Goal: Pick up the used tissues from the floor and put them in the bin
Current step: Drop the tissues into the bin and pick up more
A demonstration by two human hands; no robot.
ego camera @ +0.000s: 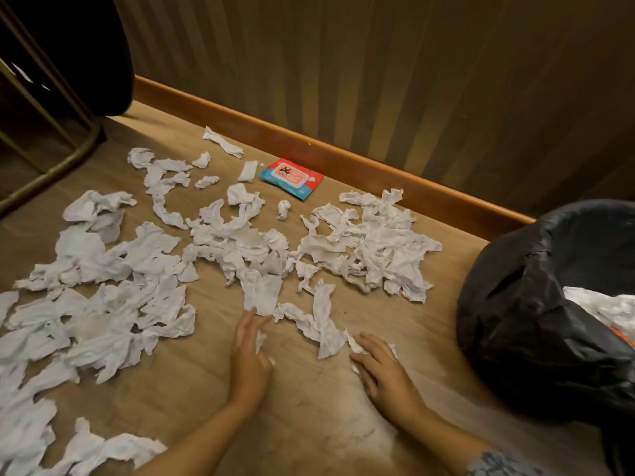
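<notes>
Tissues [240, 242] mostly litter the floor [309, 424]; few in bin [549, 304]; both hands' fingers gathering scraps, grip unclear.

We see a wooden floor [309, 424], many crumpled white tissues [113, 304] scattered on it, a wipes packet [291, 178] near the skirting, a black-lined bin [549, 304] at right.

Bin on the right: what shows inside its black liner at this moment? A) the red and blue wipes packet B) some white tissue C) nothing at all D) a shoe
B: white crumpled tissue shows inside the black-lined bin, while the red and blue wipes packet lies on the floor by the skirting board.
</notes>
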